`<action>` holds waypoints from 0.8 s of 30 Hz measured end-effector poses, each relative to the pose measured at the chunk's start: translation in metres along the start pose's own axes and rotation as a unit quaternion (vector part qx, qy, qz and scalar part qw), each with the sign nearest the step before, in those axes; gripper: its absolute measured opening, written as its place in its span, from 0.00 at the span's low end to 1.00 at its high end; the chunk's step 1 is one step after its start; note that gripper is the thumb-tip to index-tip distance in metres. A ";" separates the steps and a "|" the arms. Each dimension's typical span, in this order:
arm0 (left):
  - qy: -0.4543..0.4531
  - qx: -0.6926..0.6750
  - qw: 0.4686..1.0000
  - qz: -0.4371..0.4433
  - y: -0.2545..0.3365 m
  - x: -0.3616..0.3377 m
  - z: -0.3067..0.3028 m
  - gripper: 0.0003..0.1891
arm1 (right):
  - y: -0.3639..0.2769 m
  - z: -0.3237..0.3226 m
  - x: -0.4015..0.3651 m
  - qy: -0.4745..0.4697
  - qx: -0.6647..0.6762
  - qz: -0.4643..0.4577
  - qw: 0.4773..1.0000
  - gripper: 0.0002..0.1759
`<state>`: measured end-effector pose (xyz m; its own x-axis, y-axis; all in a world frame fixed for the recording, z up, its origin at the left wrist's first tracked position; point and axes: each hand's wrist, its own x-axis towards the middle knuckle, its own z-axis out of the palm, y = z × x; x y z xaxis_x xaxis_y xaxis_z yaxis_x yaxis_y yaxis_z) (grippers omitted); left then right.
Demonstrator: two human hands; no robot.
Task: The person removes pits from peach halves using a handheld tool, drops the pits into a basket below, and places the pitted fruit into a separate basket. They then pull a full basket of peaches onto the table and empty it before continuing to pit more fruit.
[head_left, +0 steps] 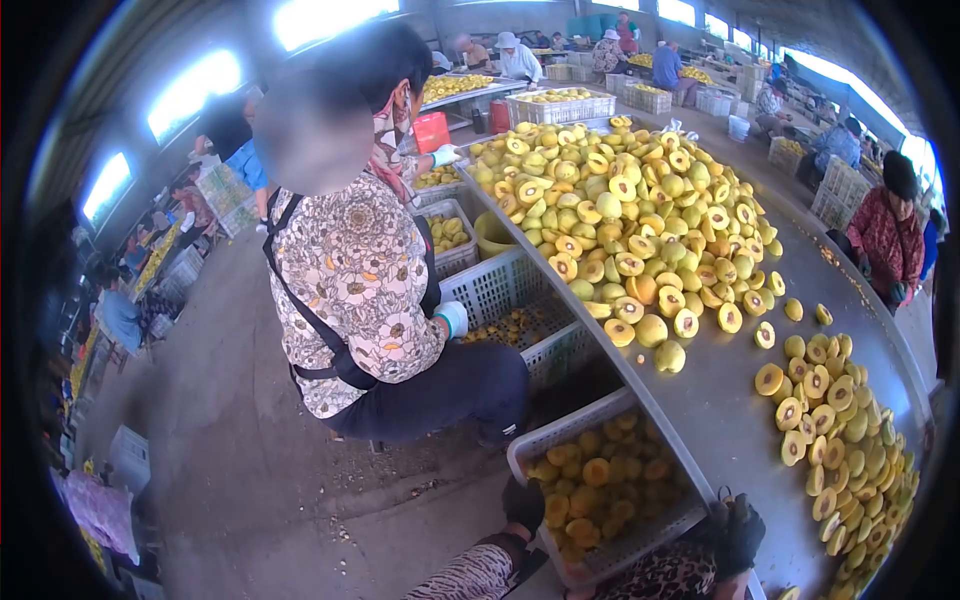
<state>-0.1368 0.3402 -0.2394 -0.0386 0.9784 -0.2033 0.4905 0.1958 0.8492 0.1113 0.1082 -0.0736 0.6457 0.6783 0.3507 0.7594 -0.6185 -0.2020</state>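
Note:
Below the table edge is a light plastic crate [535, 440] filled with yellow peach halves [600, 480], tilted toward me. My left hand [523, 503], in a dark glove, is closed on its left rim. At the crate's right corner, against the metal table's edge, is my right hand [738, 530], also dark-gloved, with fingers curled. A thin dark loop [723, 493] stands up at its fingertips; I cannot tell what it belongs to. Nearest that hand on the table lies a heap of cut peaches [850, 450], cut faces and brown pits showing.
A large peach pile [640, 220] covers the far part of the metal table [720, 400]. A co-worker in a floral shirt [355, 290] sits at left beside a crate [510, 275] and a green bucket [493, 235]. Another person [888, 235] is across the table, at right.

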 end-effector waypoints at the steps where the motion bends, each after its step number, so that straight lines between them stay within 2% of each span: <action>1: -0.003 0.004 1.000 0.000 -0.001 0.000 0.000 0.19 | -0.003 -0.003 0.002 -0.023 -0.001 0.010 1.000 0.14; 3: -0.004 0.013 1.000 0.000 -0.004 0.000 -0.003 0.19 | -0.004 -0.004 0.003 -0.048 0.000 0.019 0.999 0.14; 5: -0.008 0.019 1.000 0.006 -0.006 0.000 -0.003 0.21 | -0.004 0.000 0.001 -0.006 -0.002 -0.008 1.000 0.15; 13: -0.011 0.032 0.999 0.016 -0.003 -0.001 -0.008 0.21 | -0.007 -0.003 0.003 -0.018 0.021 0.015 0.999 0.15; 15: -0.007 -0.014 0.999 0.032 -0.002 -0.003 -0.007 0.20 | -0.005 -0.005 0.002 -0.031 0.029 0.030 0.999 0.15; 19: -0.015 -0.006 1.000 0.001 0.003 -0.004 -0.010 0.20 | -0.009 -0.007 0.003 -0.029 0.011 0.020 0.999 0.15; 21: -0.023 -0.001 0.999 0.025 0.002 -0.004 -0.014 0.20 | -0.010 -0.008 0.001 -0.020 0.001 0.013 1.000 0.15; 24: -0.013 0.023 1.000 -0.001 0.006 -0.006 -0.013 0.20 | -0.008 -0.012 0.003 -0.041 0.049 0.020 0.998 0.13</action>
<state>-0.1446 0.3362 -0.2268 -0.0168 0.9758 -0.2180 0.5303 0.1936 0.8254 0.1057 0.1107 -0.0604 0.6769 0.6866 0.2653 0.7345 -0.6067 -0.3040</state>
